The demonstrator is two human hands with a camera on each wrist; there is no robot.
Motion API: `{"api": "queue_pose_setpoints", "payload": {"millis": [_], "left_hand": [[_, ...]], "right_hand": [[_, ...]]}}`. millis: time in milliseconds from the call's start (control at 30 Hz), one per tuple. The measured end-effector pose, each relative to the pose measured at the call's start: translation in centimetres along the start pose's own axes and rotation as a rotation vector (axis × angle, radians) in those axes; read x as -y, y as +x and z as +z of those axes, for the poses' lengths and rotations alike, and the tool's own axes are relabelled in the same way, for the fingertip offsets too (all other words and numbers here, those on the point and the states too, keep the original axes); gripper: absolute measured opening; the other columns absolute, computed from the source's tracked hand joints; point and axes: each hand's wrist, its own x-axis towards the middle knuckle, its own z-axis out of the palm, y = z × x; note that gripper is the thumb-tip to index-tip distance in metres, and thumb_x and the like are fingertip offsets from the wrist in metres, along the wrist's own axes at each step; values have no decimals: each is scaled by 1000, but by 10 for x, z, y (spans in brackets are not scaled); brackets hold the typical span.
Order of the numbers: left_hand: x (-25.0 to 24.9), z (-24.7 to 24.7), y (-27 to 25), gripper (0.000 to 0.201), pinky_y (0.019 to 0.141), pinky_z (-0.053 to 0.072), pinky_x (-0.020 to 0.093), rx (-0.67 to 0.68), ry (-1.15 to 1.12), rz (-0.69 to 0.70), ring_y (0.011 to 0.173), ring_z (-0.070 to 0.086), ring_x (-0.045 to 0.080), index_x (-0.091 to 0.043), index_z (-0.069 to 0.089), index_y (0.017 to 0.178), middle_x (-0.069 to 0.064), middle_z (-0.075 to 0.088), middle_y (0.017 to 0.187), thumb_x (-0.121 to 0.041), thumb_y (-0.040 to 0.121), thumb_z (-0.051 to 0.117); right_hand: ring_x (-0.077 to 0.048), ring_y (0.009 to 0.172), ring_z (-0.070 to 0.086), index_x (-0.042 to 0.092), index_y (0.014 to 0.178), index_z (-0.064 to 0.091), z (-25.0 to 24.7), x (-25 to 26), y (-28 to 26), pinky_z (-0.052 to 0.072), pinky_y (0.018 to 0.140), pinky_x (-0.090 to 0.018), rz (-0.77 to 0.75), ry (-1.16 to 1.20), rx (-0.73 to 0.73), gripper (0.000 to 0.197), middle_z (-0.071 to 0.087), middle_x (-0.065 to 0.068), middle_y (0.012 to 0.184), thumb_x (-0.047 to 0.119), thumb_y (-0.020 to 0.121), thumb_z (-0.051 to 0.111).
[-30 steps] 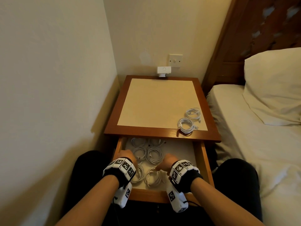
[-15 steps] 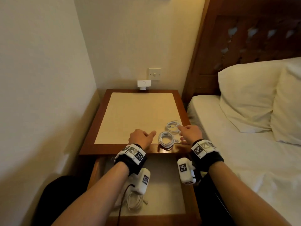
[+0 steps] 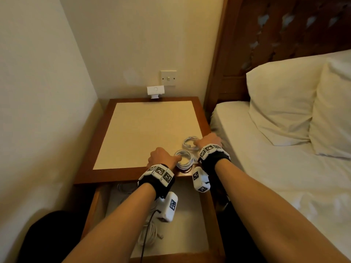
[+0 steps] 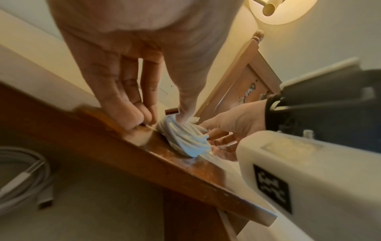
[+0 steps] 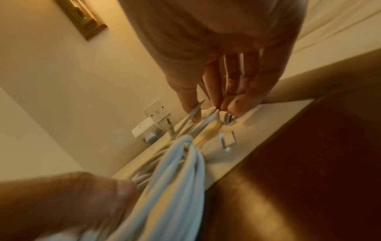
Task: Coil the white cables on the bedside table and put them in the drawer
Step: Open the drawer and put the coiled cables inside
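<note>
Two coiled white cables lie at the near right of the bedside table [image 3: 148, 130]. My left hand [image 3: 171, 159] is at the near coil [image 3: 185, 160]; in the left wrist view its thumb [image 4: 185, 112] presses inside the coil [image 4: 185, 140] and curled fingers [image 4: 134, 117] sit against its outer side, pinching it. My right hand [image 3: 203, 142] is at the far coil [image 3: 189, 143]; thumb [image 5: 190, 106] and fingertips [image 5: 233, 104] pinch its strands [image 5: 210, 115]. Below the table top the drawer [image 3: 209, 211] stands open, with coiled cables [image 3: 150, 234] in it, partly hidden by my left arm.
A wall runs close along the table's left side. A switch plate [image 3: 168, 78] and a white plug-in box [image 3: 155, 91] sit on the back wall. The bed [image 3: 266, 168] with pillows [image 3: 284, 103] and a wooden headboard lies close on the right.
Both hands left the drawer and rose to the table top. Each has moved onto one of the two coils, and the fingers have closed round them.
</note>
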Motion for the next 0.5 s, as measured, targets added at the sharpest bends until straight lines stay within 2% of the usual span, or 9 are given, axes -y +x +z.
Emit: {"api": "queue_pose_setpoints", "payload": {"millis": [67,133,200,267,367,433,500], "left_hand": [[1,0,3,45,59,56,33,37,2,4,71,68,30,-6,71,78,11,71,80,-48,65,79],[3,1,5,43,62,61,38,62,-10,2,68,69,29,-7,70,75,11,71,78,-47,63,81],[5,-1,3,45,60,61,41,78,-40,4,65,69,30,-7,71,72,11,71,74,-48,59,83],[8,-8,-7,41,58,61,39,100,-85,23,59,70,28,-5,72,67,10,71,64,-45,63,84],[21,-18,-25,31,50,57,28,153,-186,53,46,65,20,-5,73,65,8,69,55,-33,75,80],[33,-28,-42,29,44,48,23,183,-227,85,40,58,16,-6,74,65,8,68,54,-31,76,80],[48,-34,-57,24,42,43,20,217,-222,98,39,56,14,-5,75,66,7,68,55,-27,77,79]], "right_hand": [[-24,63,55,6,76,58,1,-1,3,44,58,-30,10,-27,10,27,66,-11,91,25,80,75],[-20,60,54,6,85,67,1,-3,5,39,50,-25,-6,-55,38,22,68,-9,92,26,78,74],[-22,69,62,7,90,71,-1,-8,5,44,53,-25,-23,-22,50,23,71,-9,92,26,77,73],[-20,69,66,7,87,73,-6,-15,-1,49,55,-24,-49,26,73,20,72,-7,84,25,78,73],[-12,55,64,11,81,74,-16,-28,-15,52,53,-24,-93,84,134,13,70,-2,69,23,81,75],[-12,55,65,13,81,74,-22,-37,-26,59,62,-28,-115,139,151,11,71,-2,72,23,80,76],[-12,55,66,12,81,74,-28,-43,-40,60,67,-29,-139,222,161,9,72,-4,76,21,80,76]]}}
